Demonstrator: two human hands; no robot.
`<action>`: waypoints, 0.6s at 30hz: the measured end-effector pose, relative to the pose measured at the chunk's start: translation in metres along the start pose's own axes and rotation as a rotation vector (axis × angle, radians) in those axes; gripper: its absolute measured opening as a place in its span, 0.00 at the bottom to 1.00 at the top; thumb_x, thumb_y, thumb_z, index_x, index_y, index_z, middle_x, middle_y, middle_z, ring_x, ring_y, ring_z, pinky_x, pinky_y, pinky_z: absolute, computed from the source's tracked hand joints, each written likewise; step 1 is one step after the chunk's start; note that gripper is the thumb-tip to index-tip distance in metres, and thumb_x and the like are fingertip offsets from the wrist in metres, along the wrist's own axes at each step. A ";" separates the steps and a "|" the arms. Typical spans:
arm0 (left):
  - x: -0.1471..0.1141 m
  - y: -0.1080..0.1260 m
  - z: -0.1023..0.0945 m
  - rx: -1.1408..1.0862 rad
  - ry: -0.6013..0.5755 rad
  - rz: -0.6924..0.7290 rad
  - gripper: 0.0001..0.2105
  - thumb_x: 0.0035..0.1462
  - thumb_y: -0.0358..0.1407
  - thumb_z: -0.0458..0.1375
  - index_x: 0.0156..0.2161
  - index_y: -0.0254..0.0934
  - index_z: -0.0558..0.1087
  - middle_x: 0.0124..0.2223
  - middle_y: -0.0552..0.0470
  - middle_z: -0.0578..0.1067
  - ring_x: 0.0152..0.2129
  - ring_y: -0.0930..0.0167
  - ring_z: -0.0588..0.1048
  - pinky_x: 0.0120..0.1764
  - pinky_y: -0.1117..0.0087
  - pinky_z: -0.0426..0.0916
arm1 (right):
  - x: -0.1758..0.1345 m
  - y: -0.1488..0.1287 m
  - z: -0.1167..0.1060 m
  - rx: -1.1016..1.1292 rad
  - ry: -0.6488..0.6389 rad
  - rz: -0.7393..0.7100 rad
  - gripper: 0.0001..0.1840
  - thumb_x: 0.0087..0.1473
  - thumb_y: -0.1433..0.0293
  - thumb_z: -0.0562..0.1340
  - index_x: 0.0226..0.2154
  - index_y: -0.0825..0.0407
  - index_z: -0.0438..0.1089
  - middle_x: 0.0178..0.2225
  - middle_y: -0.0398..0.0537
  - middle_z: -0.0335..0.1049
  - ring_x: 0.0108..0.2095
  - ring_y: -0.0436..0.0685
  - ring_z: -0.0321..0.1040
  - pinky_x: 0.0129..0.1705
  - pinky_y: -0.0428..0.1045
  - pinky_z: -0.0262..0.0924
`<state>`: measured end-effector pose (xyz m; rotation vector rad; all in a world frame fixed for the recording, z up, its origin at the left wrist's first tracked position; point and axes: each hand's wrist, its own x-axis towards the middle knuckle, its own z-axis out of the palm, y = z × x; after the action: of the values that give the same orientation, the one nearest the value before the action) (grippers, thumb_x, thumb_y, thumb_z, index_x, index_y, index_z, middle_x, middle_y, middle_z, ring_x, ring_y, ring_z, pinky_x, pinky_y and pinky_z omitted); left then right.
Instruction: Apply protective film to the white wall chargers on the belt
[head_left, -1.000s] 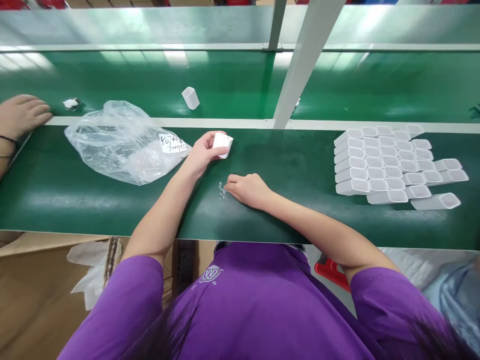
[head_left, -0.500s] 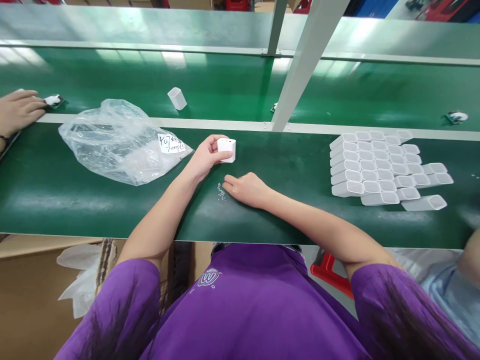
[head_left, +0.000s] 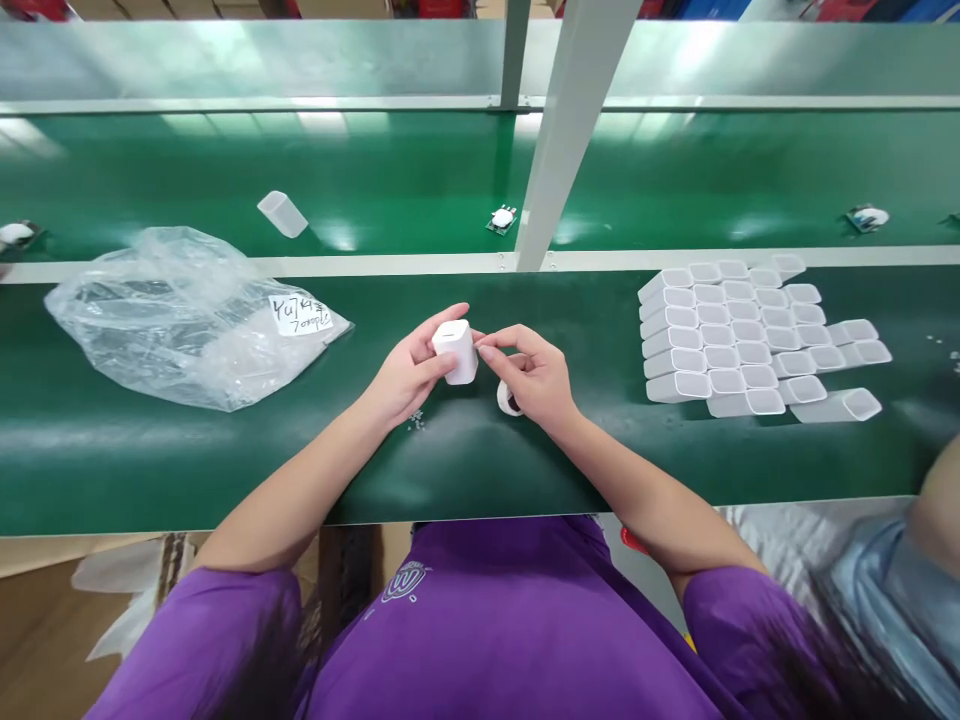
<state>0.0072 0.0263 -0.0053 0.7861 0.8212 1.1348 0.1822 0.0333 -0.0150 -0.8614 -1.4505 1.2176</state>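
My left hand (head_left: 409,372) grips a small white plastic casing (head_left: 461,355) with rounded edges, thumb across its near side. A narrow dark slot shows in the casing's upper end. At the casing's right side, my right hand (head_left: 534,372) is closed in a pinch, thumb against forefinger; whatever lies between those fingertips is too small to name. Partly covered by my right hand is a white ring-shaped thing (head_left: 504,402) with a dark centre. Tiny clear bits (head_left: 416,420) lie scattered on the green work surface (head_left: 465,465), just below my left wrist.
A clear plastic bag (head_left: 187,320) with a handwritten label lies left. Rows of translucent white sleeves (head_left: 720,335) stand at the right. Beyond the white rail, a loose sleeve (head_left: 283,214) and small circuit boards (head_left: 502,219) rest near a slanted post (head_left: 574,130). Another person's arm (head_left: 937,510) shows right.
My right hand has risen from beside the tiny bits to the casing's side. The casing has turned in my left hand. The view has shifted; the other person's hand at left has gone from view.
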 end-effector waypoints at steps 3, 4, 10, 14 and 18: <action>-0.002 -0.002 0.002 -0.016 -0.010 -0.005 0.25 0.41 0.39 0.74 0.45 0.37 0.76 0.42 0.47 0.80 0.42 0.63 0.79 0.43 0.69 0.76 | 0.001 0.001 -0.001 -0.004 0.044 -0.051 0.08 0.59 0.63 0.65 0.34 0.51 0.76 0.37 0.47 0.74 0.27 0.47 0.66 0.21 0.43 0.58; -0.004 -0.002 0.002 -0.032 -0.010 -0.026 0.23 0.41 0.39 0.74 0.44 0.37 0.76 0.42 0.47 0.81 0.42 0.62 0.79 0.42 0.67 0.76 | 0.001 0.002 -0.001 -0.019 0.056 -0.063 0.08 0.59 0.63 0.65 0.35 0.51 0.76 0.37 0.47 0.74 0.28 0.47 0.67 0.21 0.43 0.59; -0.009 -0.009 0.007 -0.011 0.020 -0.043 0.22 0.45 0.43 0.73 0.46 0.37 0.79 0.42 0.48 0.80 0.37 0.67 0.79 0.37 0.69 0.78 | 0.000 0.001 -0.003 -0.177 0.091 -0.118 0.08 0.61 0.65 0.63 0.35 0.51 0.77 0.37 0.46 0.74 0.26 0.46 0.67 0.21 0.43 0.61; -0.008 -0.013 0.008 0.032 0.043 0.006 0.21 0.47 0.46 0.73 0.43 0.38 0.78 0.39 0.50 0.79 0.34 0.69 0.78 0.35 0.72 0.76 | -0.002 -0.002 -0.002 -0.310 0.097 -0.274 0.08 0.63 0.67 0.63 0.35 0.51 0.78 0.35 0.45 0.76 0.26 0.45 0.67 0.24 0.42 0.63; -0.009 -0.017 0.005 0.141 0.067 0.026 0.21 0.47 0.46 0.72 0.43 0.38 0.76 0.35 0.53 0.75 0.29 0.74 0.74 0.30 0.77 0.70 | -0.006 -0.004 0.000 -0.432 0.120 -0.400 0.08 0.63 0.71 0.62 0.35 0.51 0.78 0.36 0.45 0.76 0.30 0.47 0.71 0.26 0.42 0.65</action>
<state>0.0169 0.0126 -0.0164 0.8816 0.9569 1.1403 0.1838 0.0271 -0.0125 -0.8556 -1.7152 0.5547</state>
